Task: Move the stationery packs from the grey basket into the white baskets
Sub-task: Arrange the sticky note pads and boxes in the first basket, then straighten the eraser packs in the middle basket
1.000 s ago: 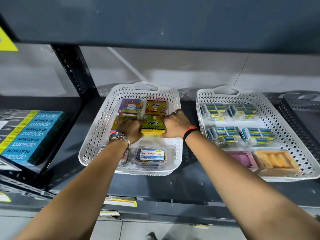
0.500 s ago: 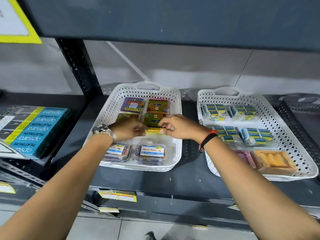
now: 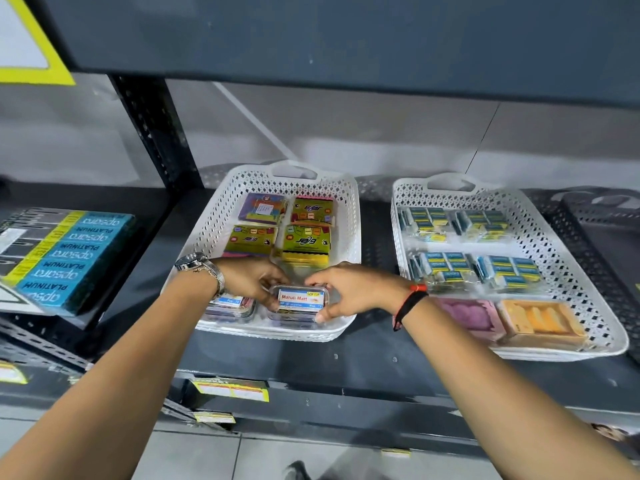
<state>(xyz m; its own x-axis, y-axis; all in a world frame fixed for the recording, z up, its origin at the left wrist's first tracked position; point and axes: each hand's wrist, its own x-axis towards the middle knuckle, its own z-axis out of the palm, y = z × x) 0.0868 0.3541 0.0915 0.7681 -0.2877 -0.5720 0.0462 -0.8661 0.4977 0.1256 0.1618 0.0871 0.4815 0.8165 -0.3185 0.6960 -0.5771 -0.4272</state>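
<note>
Both the left hand [image 3: 254,280] and right hand [image 3: 349,292] pinch the clear gem-clip box [image 3: 298,302] at lower centre, in the left white basket [image 3: 352,216]; squeezing its smooth sides could make it slip against the neighbouring box [image 3: 230,306].

Two white baskets [image 3: 351,216], two hands [image 3: 252,278]

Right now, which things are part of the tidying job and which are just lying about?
Part of the job:
left hand
right hand
clear box
left white basket
right white basket

Just lying about:
blue boxes
yellow shelf labels
</note>
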